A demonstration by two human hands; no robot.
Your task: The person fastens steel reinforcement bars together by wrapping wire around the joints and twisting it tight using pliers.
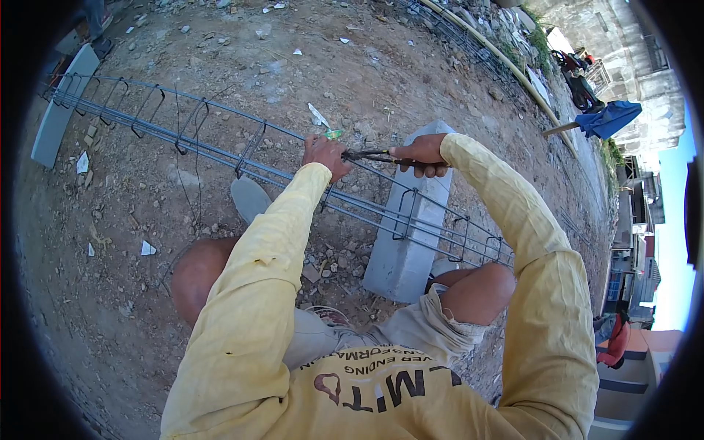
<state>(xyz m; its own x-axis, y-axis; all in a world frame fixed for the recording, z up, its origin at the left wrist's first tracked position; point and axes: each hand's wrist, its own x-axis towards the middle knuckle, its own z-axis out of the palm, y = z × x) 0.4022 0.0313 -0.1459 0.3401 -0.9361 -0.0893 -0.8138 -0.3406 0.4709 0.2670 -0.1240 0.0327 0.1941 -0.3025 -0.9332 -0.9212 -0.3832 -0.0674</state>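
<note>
A long rebar cage [213, 158] of thin steel bars and bent stirrups runs across the view in front of my knees. My left hand [326, 156] is closed around its upper bar near the middle; any wire under the fingers is hidden. In my right hand [425, 154] are the handles of a pair of pliers [375, 155], their jaws at the bar right beside my left fingers. Beneath the right part of the cage lies a pale concrete block [396, 257], which props it up.
A second pale block [62, 110] supports the cage's far left end. Stony dirt ground [147, 279] holds scattered white shards. Behind are a long pole [506, 62], more rebar [455, 37] and a blue cloth [609, 119] on a stick. My foot [249, 198] is beside the cage.
</note>
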